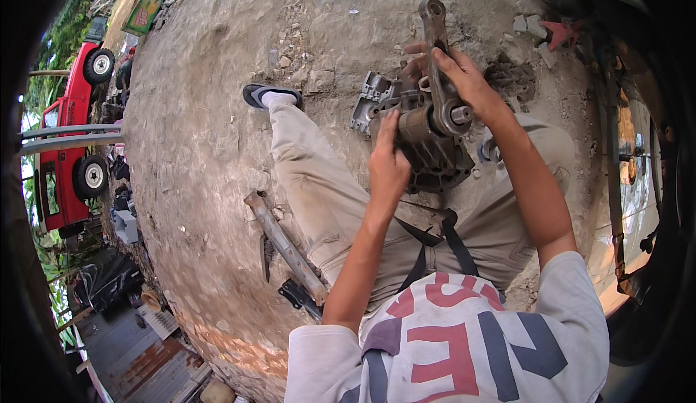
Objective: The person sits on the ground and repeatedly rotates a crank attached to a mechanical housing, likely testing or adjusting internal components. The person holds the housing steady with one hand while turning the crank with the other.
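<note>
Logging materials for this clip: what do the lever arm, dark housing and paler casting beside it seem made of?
Lever arm: probably steel or iron, brownish and worn, with bright glints. Dark housing: likely cast metal, greasy-looking, with moulded ribs. Paler casting: perhaps aluminium, from its dull silver-grey surface.

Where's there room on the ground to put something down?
A big patch of ground lies between the red car and the sandal, another between the sandal and the metal bar. Only small bits there. It's crowded between the legs, around the casing.
</note>
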Demonstrator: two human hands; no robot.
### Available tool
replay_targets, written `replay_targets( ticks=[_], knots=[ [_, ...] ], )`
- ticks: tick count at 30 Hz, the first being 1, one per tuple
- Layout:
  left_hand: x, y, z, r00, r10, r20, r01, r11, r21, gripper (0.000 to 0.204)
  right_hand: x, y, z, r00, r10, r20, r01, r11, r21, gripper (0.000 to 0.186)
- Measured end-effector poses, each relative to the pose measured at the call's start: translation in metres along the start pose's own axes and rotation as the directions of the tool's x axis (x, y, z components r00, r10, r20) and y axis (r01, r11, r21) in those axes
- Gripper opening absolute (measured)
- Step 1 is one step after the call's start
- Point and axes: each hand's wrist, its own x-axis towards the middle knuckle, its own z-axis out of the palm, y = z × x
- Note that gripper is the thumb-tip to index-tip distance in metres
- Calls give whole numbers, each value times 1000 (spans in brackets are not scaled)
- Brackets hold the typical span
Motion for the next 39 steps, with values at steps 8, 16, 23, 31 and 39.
replay_targets(
  ticks=[8,16,23,31,39],
  knots=[
    [-3,15,2,998,60,-37,-61,998,-20,70,2,-3,0,1000,-4,-3,4,998,-59,55],
    [7,54,-3,999,24,43,-23,999,-25,65,-1,-5,0,999,50,-20,-51,995,-82,55],
    [0,-29,-13,992,-123,38,121,992,31,70,1,-9,3,999,46,-25,-49,989,-136,55],
    [-8,67,9,992,70,-107,-83,989,-120,70,0,-6,1,997,76,-19,-77,994,-72,55],
    [-7,2,11,993,-20,-114,11,997,-72,71,1,-3,0,991,106,-79,-109,994,-33,55]
  ],
)
